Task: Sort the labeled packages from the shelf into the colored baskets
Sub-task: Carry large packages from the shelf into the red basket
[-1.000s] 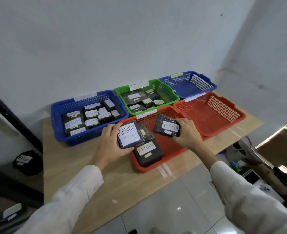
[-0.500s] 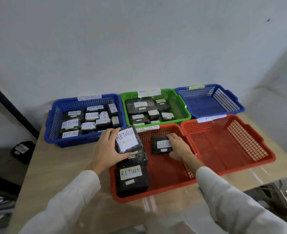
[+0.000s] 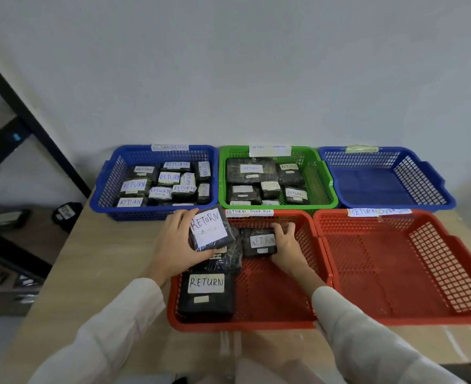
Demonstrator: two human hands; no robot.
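1. Stockroom or returns-sorting corner, not a home.
2. Plastic mesh baskets [image 3: 395, 321] in rows on a wooden table [image 3: 104, 273], with paper tags [image 3: 249, 212] reading "RETURN OVERDUE".
3. Black wrapped packages [image 3: 134, 186] hand-labelled "RETURN" fill the blue basket [image 3: 112, 184] and the green basket [image 3: 323, 178].
4. Black metal shelf frame [image 3: 35, 123] at left, bare white wall [image 3: 228, 65] behind.

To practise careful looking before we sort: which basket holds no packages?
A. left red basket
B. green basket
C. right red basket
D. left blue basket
C: the right red basket shows only bare mesh, while the left blue basket, green basket and left red basket each hold black labelled packages.
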